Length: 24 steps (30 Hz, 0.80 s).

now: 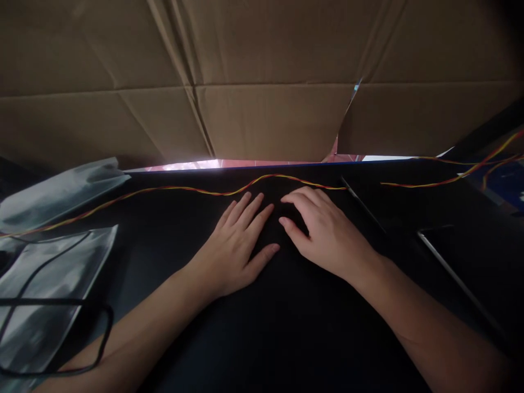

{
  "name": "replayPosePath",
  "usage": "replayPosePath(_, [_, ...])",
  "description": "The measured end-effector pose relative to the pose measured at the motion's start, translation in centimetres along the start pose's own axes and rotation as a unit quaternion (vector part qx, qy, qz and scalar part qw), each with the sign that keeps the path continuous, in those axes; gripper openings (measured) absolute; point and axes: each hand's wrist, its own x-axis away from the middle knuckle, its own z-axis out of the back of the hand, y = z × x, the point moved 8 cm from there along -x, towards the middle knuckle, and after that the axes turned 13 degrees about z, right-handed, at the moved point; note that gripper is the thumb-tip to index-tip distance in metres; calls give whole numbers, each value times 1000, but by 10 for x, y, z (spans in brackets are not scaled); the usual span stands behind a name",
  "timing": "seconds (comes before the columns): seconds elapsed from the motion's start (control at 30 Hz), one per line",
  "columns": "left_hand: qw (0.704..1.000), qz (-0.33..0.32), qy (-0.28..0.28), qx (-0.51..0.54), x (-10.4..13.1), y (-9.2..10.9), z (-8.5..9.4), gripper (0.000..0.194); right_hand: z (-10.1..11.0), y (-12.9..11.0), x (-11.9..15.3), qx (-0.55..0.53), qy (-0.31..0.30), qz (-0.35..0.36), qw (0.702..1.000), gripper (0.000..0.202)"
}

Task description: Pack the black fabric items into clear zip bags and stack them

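Note:
My left hand (239, 245) lies palm down on the black tabletop (262, 338), its fingers spread and nothing in it. To its right, my right hand (321, 229) rests with curved fingers, thumb and index finger apart, also holding nothing. The two hands do not touch. Just beyond the fingertips runs a twisted red and yellow wire (213, 192), crossing the table from side to side. Close to the right hand lies a flat dark object with a thin edge (362, 204), which hides a stretch of the wire.
A brown cardboard sheet (270, 120) stands along the far edge. On the left are a clear plastic bag (65, 191), another clear plastic sleeve (45, 305) and a black cable (45, 301) looping over my left forearm. A dark flat device with a shiny edge (458, 281) lies right.

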Motion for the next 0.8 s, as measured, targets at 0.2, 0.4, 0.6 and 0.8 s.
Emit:
replayPosePath(0.2, [997, 12, -67, -26, 0, -5, -16, 77, -36, 13, 16, 8, -199, -62, 978, 75])
replayPosePath(0.4, [997, 12, -71, -29, -3, -4, -13, 77, -37, 11, 16, -2, -227, -72, 971, 85])
replayPosePath(0.6, [997, 8, -65, -30, -2, -4, -16, 77, -37, 10, 14, 11, -239, -79, 968, 85])
replayPosePath(0.8, [995, 5, -92, -44, -9, -4, -5, 79, -36, 11, 15, 13, -230, -74, 970, 85])
